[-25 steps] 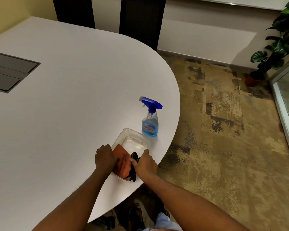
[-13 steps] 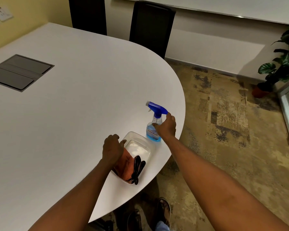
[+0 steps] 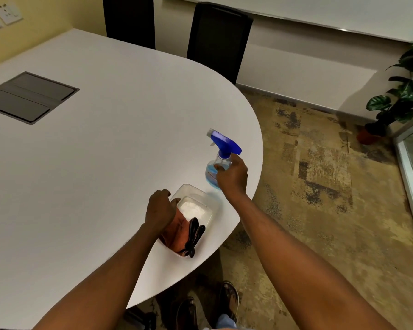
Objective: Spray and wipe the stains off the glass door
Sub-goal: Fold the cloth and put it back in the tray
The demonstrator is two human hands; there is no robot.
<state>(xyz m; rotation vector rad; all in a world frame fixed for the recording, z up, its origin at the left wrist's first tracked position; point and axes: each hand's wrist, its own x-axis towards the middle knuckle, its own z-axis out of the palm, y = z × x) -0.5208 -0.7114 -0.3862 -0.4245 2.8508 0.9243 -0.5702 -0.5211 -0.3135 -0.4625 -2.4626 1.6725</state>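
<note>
Bottle (image 3: 213,170) in right hand (image 3: 231,177), left hand (image 3: 159,208) clutching cloth (image 3: 178,231)

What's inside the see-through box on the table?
An orange cloth, a black strap-like thing on it, and something white at the far end. The left hand covers part of the cloth; whatever lies under the cloth is hidden.

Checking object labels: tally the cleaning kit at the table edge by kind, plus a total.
spray bottle: 1
clear plastic tub: 1
orange cloth: 1
black looped item: 1
Total: 4
</note>
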